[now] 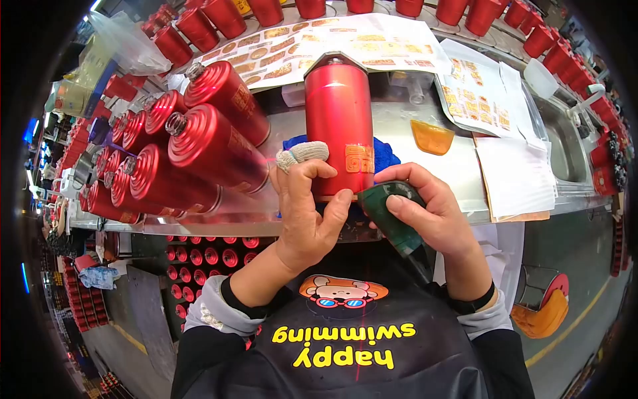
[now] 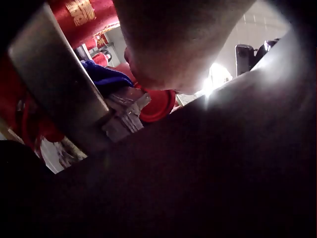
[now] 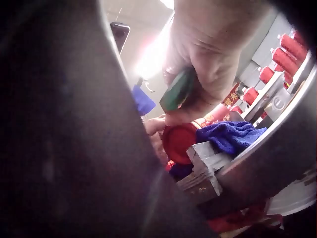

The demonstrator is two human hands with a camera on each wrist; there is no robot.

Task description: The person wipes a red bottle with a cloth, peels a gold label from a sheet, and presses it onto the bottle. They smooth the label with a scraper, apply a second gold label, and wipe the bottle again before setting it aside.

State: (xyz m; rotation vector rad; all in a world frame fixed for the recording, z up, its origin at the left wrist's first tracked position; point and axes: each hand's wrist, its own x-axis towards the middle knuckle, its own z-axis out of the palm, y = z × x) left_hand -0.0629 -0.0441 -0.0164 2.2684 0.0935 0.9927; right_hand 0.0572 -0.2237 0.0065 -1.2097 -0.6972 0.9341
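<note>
A glossy red bottle (image 1: 337, 110) with a gold character decal (image 1: 359, 159) lies over a blue cloth (image 1: 385, 154), its round base towards me. My left hand (image 1: 307, 209) holds it near the base, thumb at the bottom edge and forefinger bent against the side; a knitted cover (image 1: 302, 155) wraps other fingers. Beside the decal, my right hand (image 1: 435, 213) grips a dark green scraper (image 1: 392, 209) between thumb and fingers, its edge close to the bottle's lower right. In the right wrist view the green scraper (image 3: 179, 91) stands above the bottle's red base (image 3: 179, 143).
Several red bottles (image 1: 216, 149) stand at the left. Decal sheets (image 1: 372, 43) lie behind, with more papers (image 1: 508, 166) at the right by a sink (image 1: 565, 143). An amber scraper (image 1: 432, 137) rests on the metal table (image 1: 458, 179).
</note>
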